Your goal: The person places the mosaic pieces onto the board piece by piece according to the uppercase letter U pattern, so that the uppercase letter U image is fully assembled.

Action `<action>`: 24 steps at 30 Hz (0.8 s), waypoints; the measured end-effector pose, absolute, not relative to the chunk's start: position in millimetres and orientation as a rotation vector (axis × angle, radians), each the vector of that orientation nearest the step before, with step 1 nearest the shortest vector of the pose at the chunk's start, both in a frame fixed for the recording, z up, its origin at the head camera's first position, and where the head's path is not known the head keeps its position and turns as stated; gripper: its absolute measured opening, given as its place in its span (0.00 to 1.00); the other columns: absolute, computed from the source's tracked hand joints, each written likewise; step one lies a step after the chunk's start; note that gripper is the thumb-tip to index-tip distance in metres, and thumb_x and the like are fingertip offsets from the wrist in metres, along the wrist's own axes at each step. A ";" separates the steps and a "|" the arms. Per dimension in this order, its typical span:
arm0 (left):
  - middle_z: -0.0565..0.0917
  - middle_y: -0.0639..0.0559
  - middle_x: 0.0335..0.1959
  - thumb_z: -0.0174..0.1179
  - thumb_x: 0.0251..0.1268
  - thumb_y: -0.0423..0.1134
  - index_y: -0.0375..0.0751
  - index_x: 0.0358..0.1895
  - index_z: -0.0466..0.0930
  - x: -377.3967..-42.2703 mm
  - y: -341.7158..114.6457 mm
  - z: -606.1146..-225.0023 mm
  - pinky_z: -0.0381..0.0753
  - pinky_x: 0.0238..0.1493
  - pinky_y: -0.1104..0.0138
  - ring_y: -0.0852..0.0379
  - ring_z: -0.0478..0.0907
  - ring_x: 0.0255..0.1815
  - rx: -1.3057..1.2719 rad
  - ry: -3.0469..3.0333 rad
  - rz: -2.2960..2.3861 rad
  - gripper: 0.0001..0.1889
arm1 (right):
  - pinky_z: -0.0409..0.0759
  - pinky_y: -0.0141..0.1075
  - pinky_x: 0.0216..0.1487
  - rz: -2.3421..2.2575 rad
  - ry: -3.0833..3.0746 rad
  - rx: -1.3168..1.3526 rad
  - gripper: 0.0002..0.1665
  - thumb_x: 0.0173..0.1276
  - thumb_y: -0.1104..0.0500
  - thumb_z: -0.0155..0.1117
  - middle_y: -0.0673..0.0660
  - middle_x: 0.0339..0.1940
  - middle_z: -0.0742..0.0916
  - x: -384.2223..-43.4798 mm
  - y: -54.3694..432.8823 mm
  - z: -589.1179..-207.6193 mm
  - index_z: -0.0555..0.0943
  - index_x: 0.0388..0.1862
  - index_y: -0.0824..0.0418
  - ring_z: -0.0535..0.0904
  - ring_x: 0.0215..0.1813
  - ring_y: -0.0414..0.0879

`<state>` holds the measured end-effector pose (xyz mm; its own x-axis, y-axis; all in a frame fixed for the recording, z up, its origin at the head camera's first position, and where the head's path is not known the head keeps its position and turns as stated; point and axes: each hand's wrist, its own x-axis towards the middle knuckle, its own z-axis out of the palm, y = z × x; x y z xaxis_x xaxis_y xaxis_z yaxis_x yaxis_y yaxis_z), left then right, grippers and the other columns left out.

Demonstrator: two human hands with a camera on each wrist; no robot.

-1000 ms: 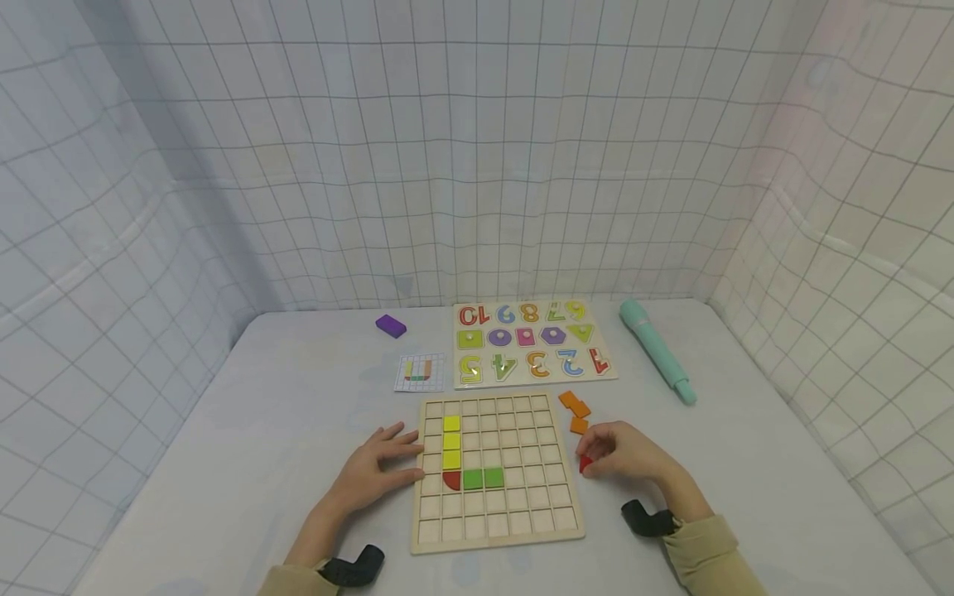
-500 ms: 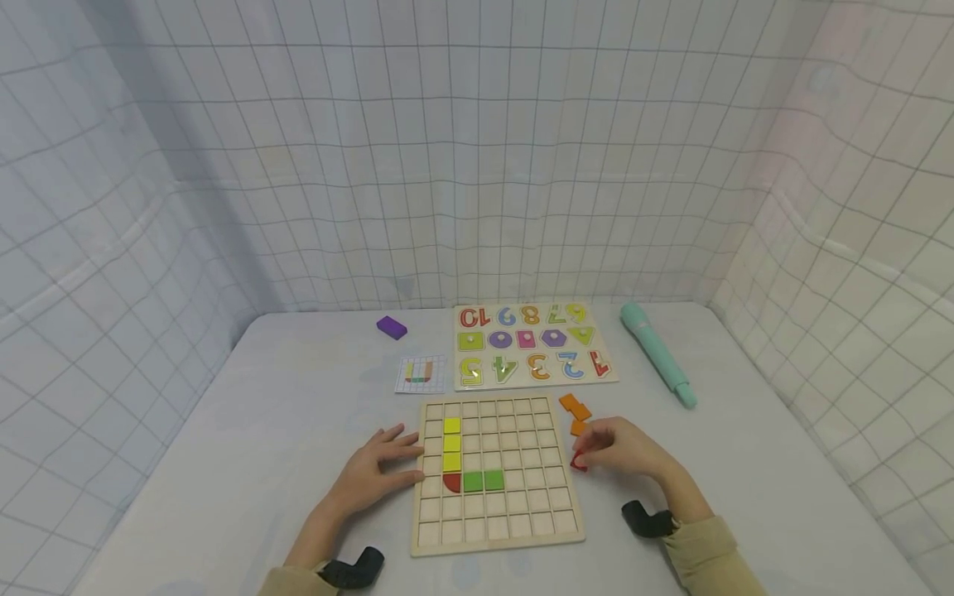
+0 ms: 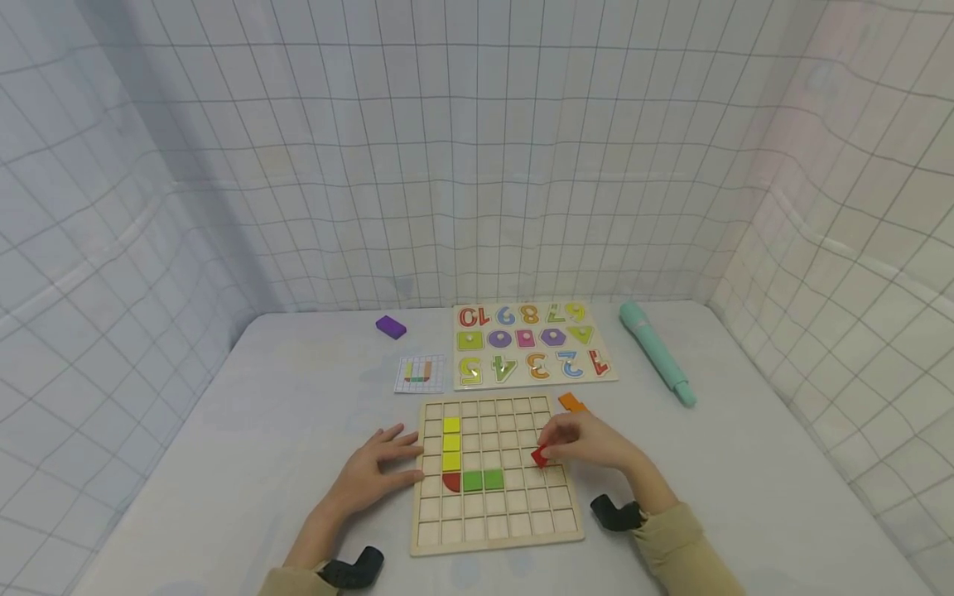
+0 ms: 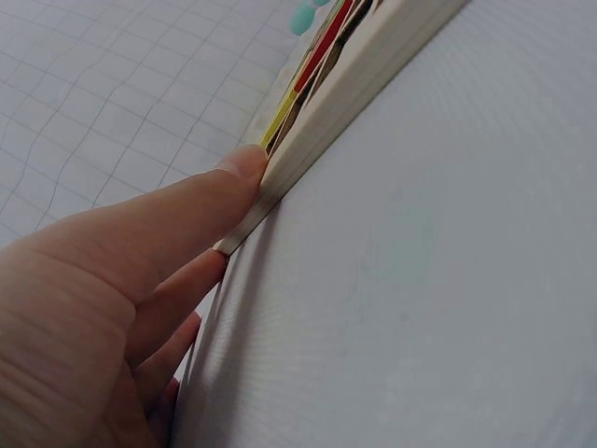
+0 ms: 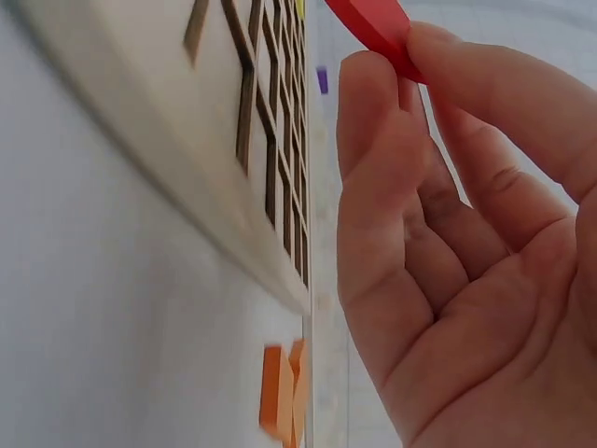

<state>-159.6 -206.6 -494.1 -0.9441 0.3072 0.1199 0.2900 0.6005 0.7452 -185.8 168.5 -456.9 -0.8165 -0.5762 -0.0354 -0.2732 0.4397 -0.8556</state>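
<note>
A wooden grid board (image 3: 474, 527) lies on the table. In one column sit yellow square tiles (image 3: 451, 442), with a red quarter-round tile (image 3: 451, 482) below them and two green square tiles (image 3: 483, 479) to its right. My left hand (image 3: 373, 470) rests at the board's left edge; in the left wrist view its thumb (image 4: 244, 163) touches the top of the rim, fingers relaxed along the side. Over the board's right part, my right hand (image 3: 589, 439) pinches a red tile (image 5: 373, 28) between thumb and fingertips, and the tile's far end is cut off in the right wrist view.
Orange tiles (image 3: 572, 402) lie just right of the board, partly hidden by my right hand. Behind the board are a small pattern card (image 3: 420, 374), a number puzzle (image 3: 532, 387) and a purple block (image 3: 391, 327). A teal cylinder-shaped object (image 3: 656, 352) lies at right.
My right hand has carried the red tile leftward from the table beside the board to over its right columns. The left hand has stayed at the board's edge.
</note>
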 end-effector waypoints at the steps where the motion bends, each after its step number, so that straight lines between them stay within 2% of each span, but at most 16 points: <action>1: 0.77 0.51 0.59 0.70 0.49 0.54 0.48 0.49 0.84 -159.6 -206.6 -494.0 0.47 0.74 0.52 0.45 0.56 0.71 0.521 2.794 1.293 0.24 | 0.79 0.31 0.40 -1.326 2.367 -0.722 0.07 0.61 0.56 0.67 0.48 0.33 0.85 -186.0 165.0 -456.9 0.82 0.36 0.57 0.78 0.35 0.42; 14: 0.77 0.51 0.59 0.70 0.48 0.54 0.48 0.49 0.84 -159.5 -206.7 -494.0 0.47 0.73 0.50 0.44 0.56 0.71 0.541 2.797 1.283 0.24 | 0.78 0.31 0.34 -1.281 2.407 -0.713 0.08 0.58 0.51 0.71 0.45 0.28 0.84 -184.2 136.9 -459.5 0.83 0.31 0.53 0.78 0.31 0.40; 24: 0.76 0.51 0.60 0.70 0.48 0.54 0.48 0.50 0.84 -158.1 -205.6 -491.4 0.47 0.73 0.50 0.44 0.56 0.71 0.523 2.796 1.280 0.24 | 0.78 0.30 0.28 -1.249 2.365 -0.705 0.07 0.58 0.55 0.71 0.48 0.24 0.84 -182.9 129.3 -463.3 0.82 0.30 0.55 0.78 0.27 0.41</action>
<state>-158.1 -205.6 -491.4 -0.9435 0.3099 0.1176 0.2915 0.6069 0.7394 -182.9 129.3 -463.3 -0.8049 -0.5864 -0.0915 -0.2552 0.4811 -0.8387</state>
